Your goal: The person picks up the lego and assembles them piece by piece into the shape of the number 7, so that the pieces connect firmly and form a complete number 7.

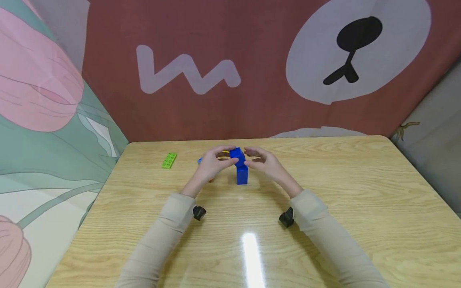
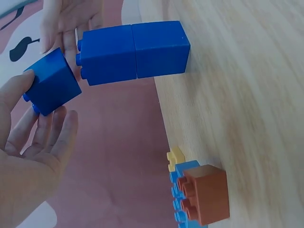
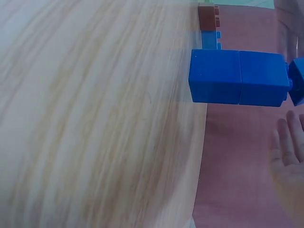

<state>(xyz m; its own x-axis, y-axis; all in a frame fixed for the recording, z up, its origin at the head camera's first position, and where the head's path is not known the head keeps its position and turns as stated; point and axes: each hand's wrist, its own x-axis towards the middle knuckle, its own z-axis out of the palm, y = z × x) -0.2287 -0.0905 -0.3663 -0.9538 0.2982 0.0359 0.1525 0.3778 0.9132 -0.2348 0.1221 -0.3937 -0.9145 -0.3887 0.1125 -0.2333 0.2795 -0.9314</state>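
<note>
My left hand [image 1: 212, 165] pinches a blue toy building brick [image 2: 53, 83] between the thumb and fingers. That brick is tilted, its studs facing up and away, close over a stack of two blue bricks [image 2: 135, 52] standing upright on the table. In the left wrist view a small gap shows between the held brick and the stack's top studs. My right hand [image 1: 269, 163] is on the other side of the stack's top, fingers loosely extended, holding nothing. From the head view, the left hand partly hides the bricks behind it.
Left of the stack stand a brown brick [image 2: 206, 194], a light blue brick [image 2: 187, 165] and a yellow brick [image 2: 175, 158], close together. Farther left lies a flat bright green brick [image 1: 169, 160]. A printed cloth [image 1: 252, 100] hangs behind the wooden table [image 1: 360, 208].
</note>
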